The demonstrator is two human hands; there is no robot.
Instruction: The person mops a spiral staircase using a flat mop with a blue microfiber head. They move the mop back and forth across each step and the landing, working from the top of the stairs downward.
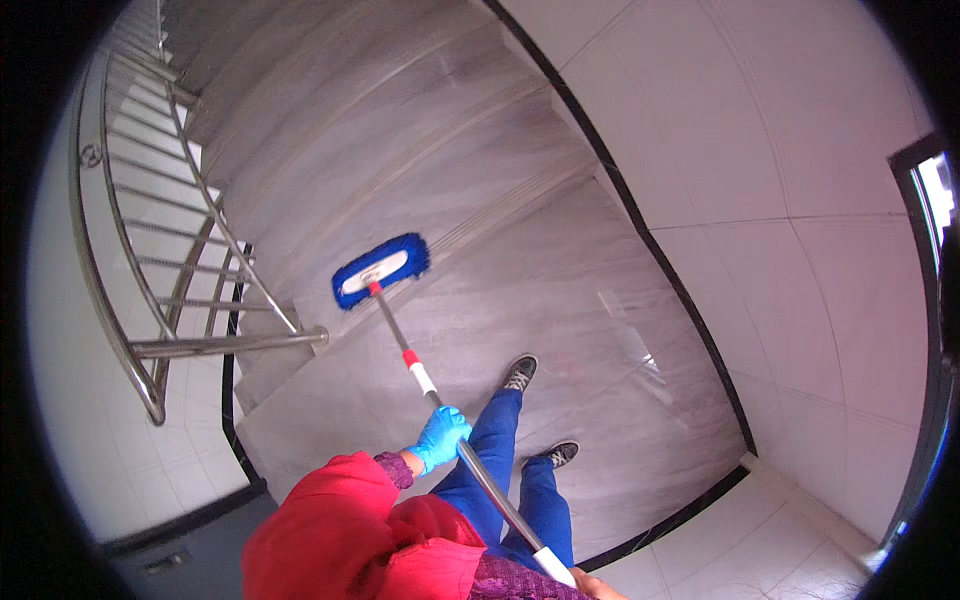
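My left hand [440, 437], in a blue disposable glove, is closed around the metal pole of a flat mop [498, 495] at its middle. At the bottom edge of the view, my right hand [596, 585] is partly cut off and appears bare; it is at the white grip at the pole's upper end. The pole has red and white collars. Its far end joins a blue fluffy mop head [415, 253] with a white plate, which lies over the edge of a stair step, near the foot of the railing.
Stone stairs [420, 120] descend or rise beyond the landing [450, 337]; which, I cannot tell. A stainless steel railing [225, 343] stands at the left. A tiled wall [750, 300] with black skirting curves along the right, with a window [934, 195] at its far edge.
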